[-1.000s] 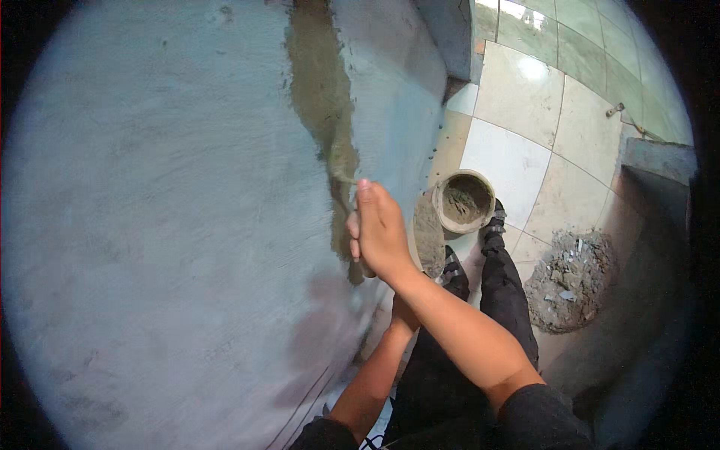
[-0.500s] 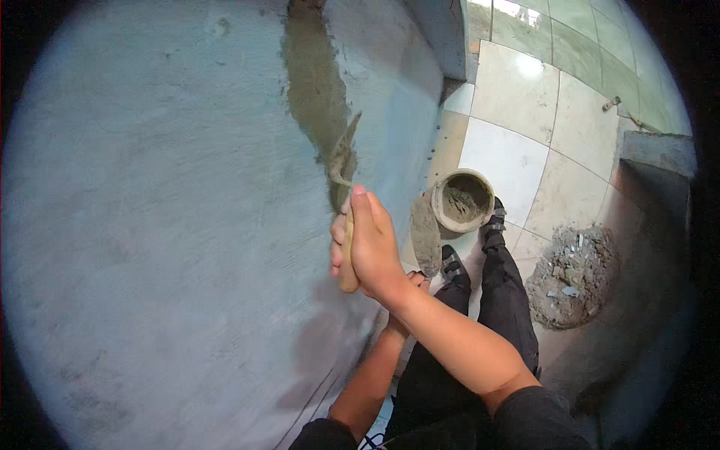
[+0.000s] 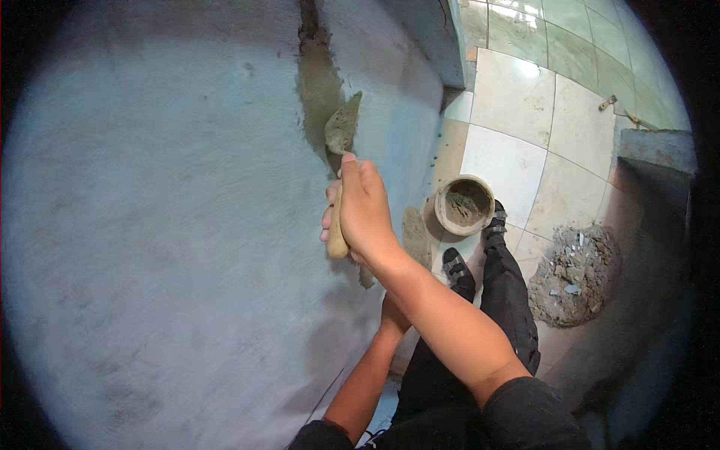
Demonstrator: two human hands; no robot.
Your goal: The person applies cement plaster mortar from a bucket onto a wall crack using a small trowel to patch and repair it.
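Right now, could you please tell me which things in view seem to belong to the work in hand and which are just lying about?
Seemingly in use:
trowel, in the right hand
mortar strip on the wall
bucket with grey mix
grey board, partly hidden

Apparently lying about:
rubble
small object, kind unclear

No text, label, brand, number or sign can be read anywhere in view.
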